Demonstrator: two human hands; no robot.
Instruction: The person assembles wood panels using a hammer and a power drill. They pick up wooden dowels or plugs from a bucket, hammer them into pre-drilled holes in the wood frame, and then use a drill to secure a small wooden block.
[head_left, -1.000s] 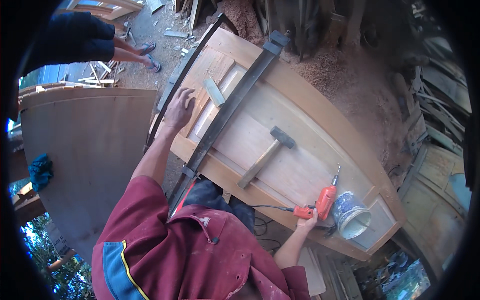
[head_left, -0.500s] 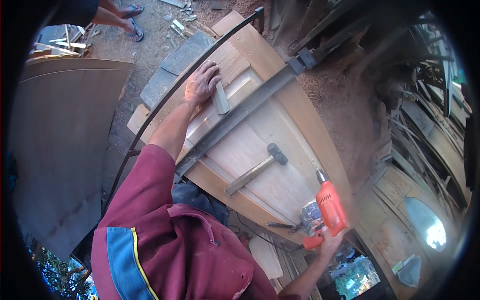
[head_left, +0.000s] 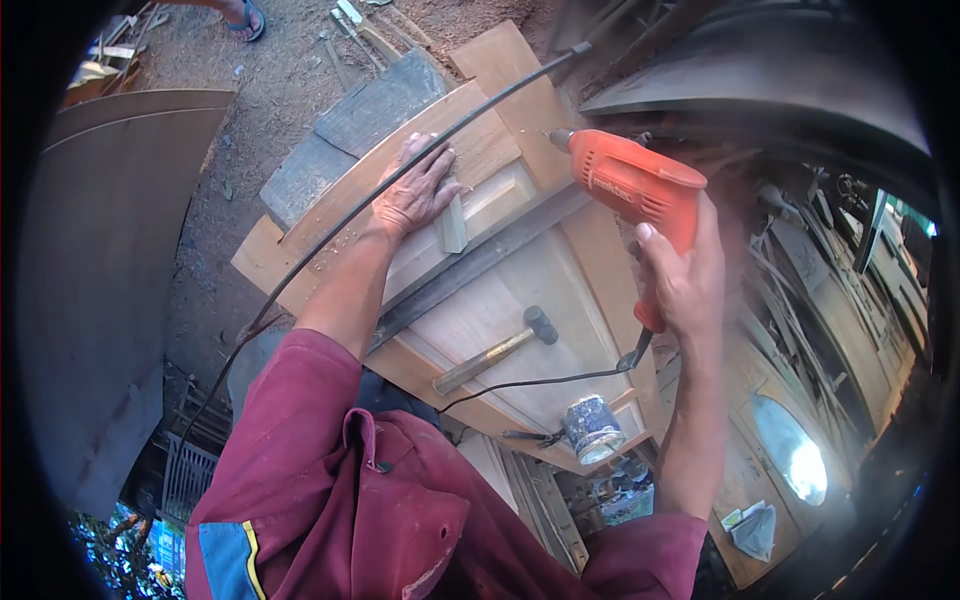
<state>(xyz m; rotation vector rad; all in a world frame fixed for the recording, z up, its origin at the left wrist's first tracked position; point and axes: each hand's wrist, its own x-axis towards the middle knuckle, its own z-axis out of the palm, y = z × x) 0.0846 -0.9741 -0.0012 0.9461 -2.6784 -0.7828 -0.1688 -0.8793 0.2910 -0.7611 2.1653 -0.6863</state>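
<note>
My right hand point(head_left: 685, 265) is wrapped around the handle of an orange-red power drill point(head_left: 640, 185), raised over the far right part of a wooden panelled door point(head_left: 480, 300). The drill's chuck points left, and a dark cord point(head_left: 540, 380) trails from its handle. My left hand point(head_left: 415, 190) lies with fingers stretched out on the door's far rail, beneath a thin dark metal bar point(head_left: 350, 215). A short wood strip point(head_left: 452, 228) sticks out from under that hand, towards a heavy metal clamp bar point(head_left: 440, 290) crossing the door. A mallet point(head_left: 500, 350) rests on the panel.
A paint-smeared can point(head_left: 594, 428) stands at the door's near edge, beside pliers-like tool handles point(head_left: 535, 437). Grey boards point(head_left: 350, 130) lie beyond the door. A large curved sheet point(head_left: 110, 280) stands at left, and wood scraps point(head_left: 830, 290) are stacked right. A person's sandalled foot point(head_left: 245, 20) shows far left.
My right hand has lifted the drill from the door's near right side to its far right, turning the bit leftwards. My left hand stays on the far rail. The view has shifted somewhat.
</note>
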